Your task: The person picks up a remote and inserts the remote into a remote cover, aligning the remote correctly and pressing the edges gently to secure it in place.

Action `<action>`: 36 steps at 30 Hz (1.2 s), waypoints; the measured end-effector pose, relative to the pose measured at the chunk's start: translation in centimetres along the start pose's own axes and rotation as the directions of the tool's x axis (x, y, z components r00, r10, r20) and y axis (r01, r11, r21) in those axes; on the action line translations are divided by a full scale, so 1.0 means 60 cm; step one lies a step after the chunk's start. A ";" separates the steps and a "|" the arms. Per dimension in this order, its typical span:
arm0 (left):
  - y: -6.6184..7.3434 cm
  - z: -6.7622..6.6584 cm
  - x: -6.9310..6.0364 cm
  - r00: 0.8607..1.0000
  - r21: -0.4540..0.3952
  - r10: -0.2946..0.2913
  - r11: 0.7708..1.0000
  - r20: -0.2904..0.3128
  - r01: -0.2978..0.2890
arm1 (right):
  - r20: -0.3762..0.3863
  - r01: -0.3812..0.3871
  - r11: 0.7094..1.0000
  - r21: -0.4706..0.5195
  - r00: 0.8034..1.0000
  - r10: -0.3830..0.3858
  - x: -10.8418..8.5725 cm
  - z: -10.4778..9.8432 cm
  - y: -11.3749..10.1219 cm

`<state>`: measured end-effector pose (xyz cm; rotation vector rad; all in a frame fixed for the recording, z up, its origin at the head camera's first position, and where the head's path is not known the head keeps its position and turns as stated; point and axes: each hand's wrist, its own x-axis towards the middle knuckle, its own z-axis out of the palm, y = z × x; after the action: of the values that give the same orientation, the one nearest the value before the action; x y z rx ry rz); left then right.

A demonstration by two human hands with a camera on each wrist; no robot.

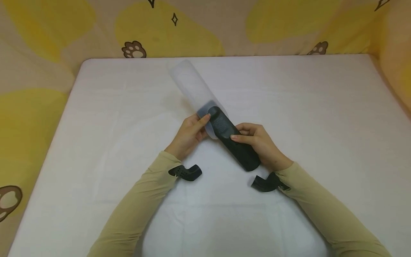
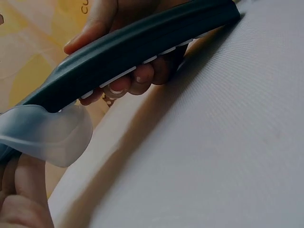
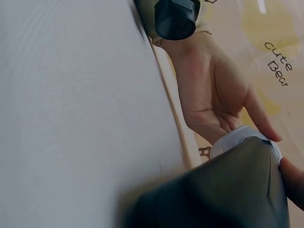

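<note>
A black remote control (image 1: 236, 144) lies back side up, slanting between the two hands. Its pale buttons (image 2: 118, 76) face down in the left wrist view. My right hand (image 1: 264, 144) grips its lower half, thumb across the back and fingers beneath. A long translucent soft sleeve (image 1: 192, 82) stretches away to the upper left. My left hand (image 1: 187, 137) holds the sleeve near its mouth, with the thumb against the remote's far end. That end overlaps the mouth, whose rounded lip (image 2: 66, 135) shows below the remote; how deep it sits inside cannot be told.
A white-covered table (image 1: 112, 142) lies under both hands. Patterned yellow cloth (image 1: 199, 28) stands along the back and sides. Each sleeved forearm carries a black wrist mount (image 1: 189, 172).
</note>
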<state>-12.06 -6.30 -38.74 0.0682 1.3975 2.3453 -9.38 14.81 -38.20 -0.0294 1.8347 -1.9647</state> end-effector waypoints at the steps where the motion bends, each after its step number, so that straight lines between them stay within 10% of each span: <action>1: 0.001 -0.001 -0.001 1.000 -0.017 0.009 1.000 -0.008 -0.009 | 0.004 0.003 1.000 0.000 1.000 -0.003 0.001 0.002 0.000; 12: 0.007 -0.005 0.004 0.992 -0.132 0.070 0.988 -0.109 -0.084 | 0.038 -0.008 0.997 -0.073 0.999 0.011 0.000 0.007 0.002; 36: 0.009 -0.009 0.002 0.990 -0.159 0.073 0.983 -0.124 -0.093 | 0.054 -0.010 0.995 -0.095 0.998 0.015 -0.003 0.011 0.002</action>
<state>-12.45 -6.93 -38.54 -0.0604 1.2699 2.5624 -8.99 14.25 -38.20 -0.1007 1.8867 -1.8487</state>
